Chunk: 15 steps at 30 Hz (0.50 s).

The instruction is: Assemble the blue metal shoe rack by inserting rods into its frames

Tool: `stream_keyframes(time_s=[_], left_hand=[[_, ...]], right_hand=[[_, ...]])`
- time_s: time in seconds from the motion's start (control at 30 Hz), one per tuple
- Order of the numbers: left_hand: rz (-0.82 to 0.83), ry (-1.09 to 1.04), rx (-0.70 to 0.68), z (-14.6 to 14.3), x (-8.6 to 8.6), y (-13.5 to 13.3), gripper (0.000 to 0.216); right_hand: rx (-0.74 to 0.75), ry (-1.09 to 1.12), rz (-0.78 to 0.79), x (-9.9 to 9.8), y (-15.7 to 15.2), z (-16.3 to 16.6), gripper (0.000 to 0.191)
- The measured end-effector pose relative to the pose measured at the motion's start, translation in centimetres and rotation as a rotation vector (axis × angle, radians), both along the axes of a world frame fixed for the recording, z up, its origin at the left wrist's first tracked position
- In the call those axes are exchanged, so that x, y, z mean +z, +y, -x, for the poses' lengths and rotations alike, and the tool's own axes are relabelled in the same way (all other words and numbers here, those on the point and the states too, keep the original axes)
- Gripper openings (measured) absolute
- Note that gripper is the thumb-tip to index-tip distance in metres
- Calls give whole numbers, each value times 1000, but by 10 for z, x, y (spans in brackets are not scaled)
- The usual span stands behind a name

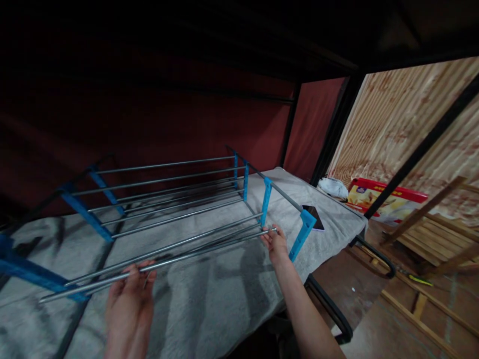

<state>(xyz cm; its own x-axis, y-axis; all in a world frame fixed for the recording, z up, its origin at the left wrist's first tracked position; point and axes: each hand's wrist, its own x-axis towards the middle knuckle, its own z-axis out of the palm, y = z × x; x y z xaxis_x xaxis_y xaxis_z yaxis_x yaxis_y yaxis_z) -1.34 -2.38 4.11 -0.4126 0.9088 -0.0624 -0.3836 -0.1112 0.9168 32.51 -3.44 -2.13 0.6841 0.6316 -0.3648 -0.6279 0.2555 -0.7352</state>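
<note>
A metal tube (pixel 209 251) slants across the front of a partly built rack, held by both of my hands. My left hand (pixel 130 299) is closed around it toward its left end. Near its right end, my right hand (pixel 275 243) pinches it beside a blue plastic connector (pixel 266 202). The rack lies on a grey cloth, with several thin grey rods (pixel 179 218) running between blue connectors on both sides. A blue connector (pixel 302 233) stands just right of my right hand, and another blue connector (pixel 41 274) sits at the far left, close to the tube's left end.
A dark tablet or phone (pixel 313 217) lies on the grey cloth (pixel 209 309). Black metal bed-frame posts (pixel 337 119) rise at the right. Beyond are a red and yellow box (pixel 385 199), a wooden chair-like frame (pixel 437 229) and wooden slats (pixel 415 304) on the floor.
</note>
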Motion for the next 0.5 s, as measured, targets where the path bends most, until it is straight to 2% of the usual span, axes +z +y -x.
stream_keyframes(time_s=[0.1,0.2,0.33,0.5], left_hand=[[-125,-90,-60,-30,3,2,27],[-242,2,-58,-55,11,-3,31],[-314,143,-98,-74,16,-16,29],[-320,356,-230,-89,10,-25,35]], right_hand=[[14,36,38,0,-2,5,30],[70,71,68,-1,-3,21,23],[281,81,73,-6,-5,55,14],[483,64,152,-11,-6,96,12]])
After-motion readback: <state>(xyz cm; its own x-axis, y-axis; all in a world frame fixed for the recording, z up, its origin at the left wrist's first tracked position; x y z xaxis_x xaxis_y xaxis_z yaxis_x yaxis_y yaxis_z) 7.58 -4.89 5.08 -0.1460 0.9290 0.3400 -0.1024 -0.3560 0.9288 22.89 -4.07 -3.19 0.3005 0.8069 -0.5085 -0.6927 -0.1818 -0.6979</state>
